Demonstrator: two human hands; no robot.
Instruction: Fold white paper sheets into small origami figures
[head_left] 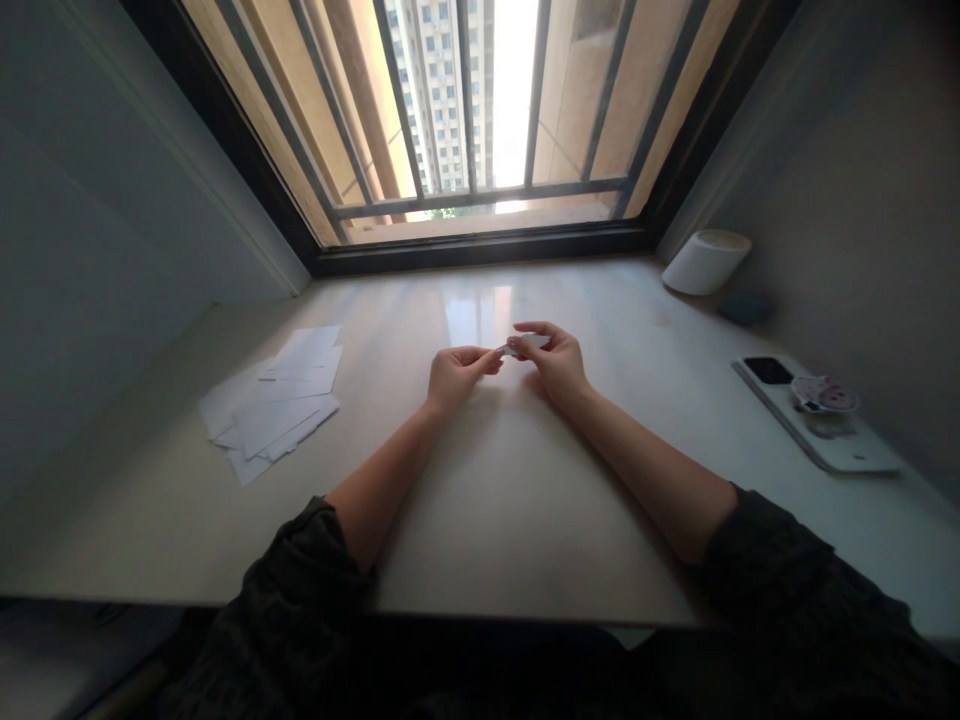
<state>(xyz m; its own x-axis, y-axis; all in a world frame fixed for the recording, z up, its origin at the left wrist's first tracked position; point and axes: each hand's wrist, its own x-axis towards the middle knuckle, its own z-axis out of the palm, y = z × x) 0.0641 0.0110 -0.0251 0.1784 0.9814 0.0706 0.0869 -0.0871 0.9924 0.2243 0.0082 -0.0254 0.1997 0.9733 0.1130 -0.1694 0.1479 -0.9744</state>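
A small piece of white paper [536, 342] is held between my two hands, just above the white tabletop [510, 520]. My left hand [459, 378] pinches its left end between thumb and fingers. On the other side, my right hand [556, 362] grips it with the thumb in front and the fingers curled behind. Part of the paper is hidden by the fingers, so its full shape cannot be made out. Off to the left lies a loose pile of white paper sheets [281, 415], overlapping at different angles.
A phone [817, 420] with a round decorated grip lies at the right. Near the window's right corner stands a white cup-like container [706, 262], with a dark rounded object [745, 307] beside it. A barred window [480, 242] bounds the far edge.
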